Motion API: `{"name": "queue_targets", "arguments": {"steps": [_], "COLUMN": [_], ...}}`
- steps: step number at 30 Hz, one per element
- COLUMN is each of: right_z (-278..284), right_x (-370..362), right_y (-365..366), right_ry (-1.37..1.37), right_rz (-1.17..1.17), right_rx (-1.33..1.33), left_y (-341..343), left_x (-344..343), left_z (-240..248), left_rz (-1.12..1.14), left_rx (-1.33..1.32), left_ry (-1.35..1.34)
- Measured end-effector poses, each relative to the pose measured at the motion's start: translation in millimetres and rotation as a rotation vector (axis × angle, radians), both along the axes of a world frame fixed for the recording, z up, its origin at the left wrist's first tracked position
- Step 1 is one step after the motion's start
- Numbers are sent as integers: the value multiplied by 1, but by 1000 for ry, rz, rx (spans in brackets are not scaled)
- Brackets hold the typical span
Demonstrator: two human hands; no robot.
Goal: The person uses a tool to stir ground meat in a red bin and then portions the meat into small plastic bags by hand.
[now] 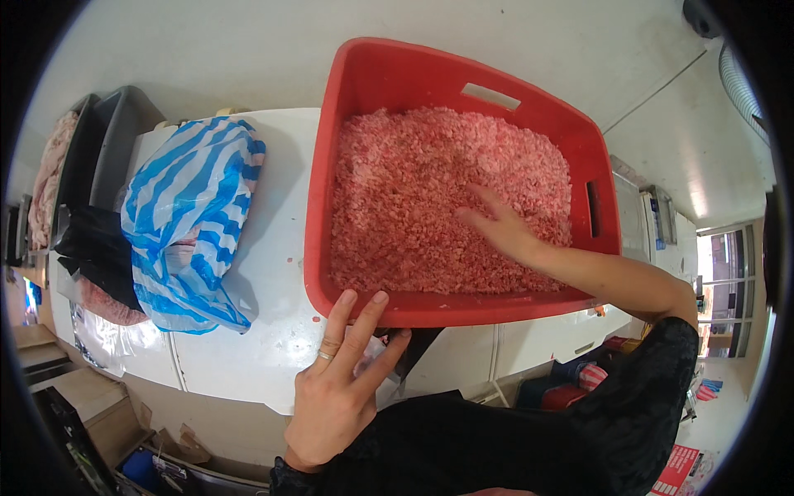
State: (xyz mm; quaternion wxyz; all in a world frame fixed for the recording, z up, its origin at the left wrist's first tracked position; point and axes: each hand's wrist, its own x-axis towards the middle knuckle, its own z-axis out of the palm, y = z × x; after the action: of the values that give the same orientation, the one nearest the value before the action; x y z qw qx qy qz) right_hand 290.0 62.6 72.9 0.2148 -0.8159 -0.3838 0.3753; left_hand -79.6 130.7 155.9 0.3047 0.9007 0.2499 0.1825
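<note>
A large red plastic tub (pixel 463 312) stands on the white worktop, filled with coarse pink and red minced meat (pixel 397 207). My right hand (pixel 499 227) reaches over its near right side, at the surface of the mince, fingers apart. Whether the fingertips dip into the mince I cannot tell. At the tub's near left corner, my left hand (pixel 335 393) has its fingers stretched and spread, the tips at the rim; it wears a ring. The thumb is hidden.
Left of the tub, a blue-and-white striped plastic bag (pixel 194 207) lies on the worktop (pixel 273 190), beside a black bag (pixel 95 244). Dark grey bins (pixel 124 140) stand farther left, near pale meat (pixel 51 178). Cardboard boxes (pixel 87 401) sit below at the lower left.
</note>
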Motion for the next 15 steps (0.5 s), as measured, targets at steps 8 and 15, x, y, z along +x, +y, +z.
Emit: {"name": "queue_targets", "arguments": {"steps": [8, 15], "right_z": [-42, -64], "right_x": [8, 1], "right_y": [44, 58], "right_ry": [81, 4], "right_rz": [-464, -574], "right_rx": [-88, 4], "left_y": [1, 1], "left_x": [2, 3], "left_z": [-3, -4], "left_rz": [-30, -32], "left_rx": [16, 12], "left_ry": [-59, -69]}}
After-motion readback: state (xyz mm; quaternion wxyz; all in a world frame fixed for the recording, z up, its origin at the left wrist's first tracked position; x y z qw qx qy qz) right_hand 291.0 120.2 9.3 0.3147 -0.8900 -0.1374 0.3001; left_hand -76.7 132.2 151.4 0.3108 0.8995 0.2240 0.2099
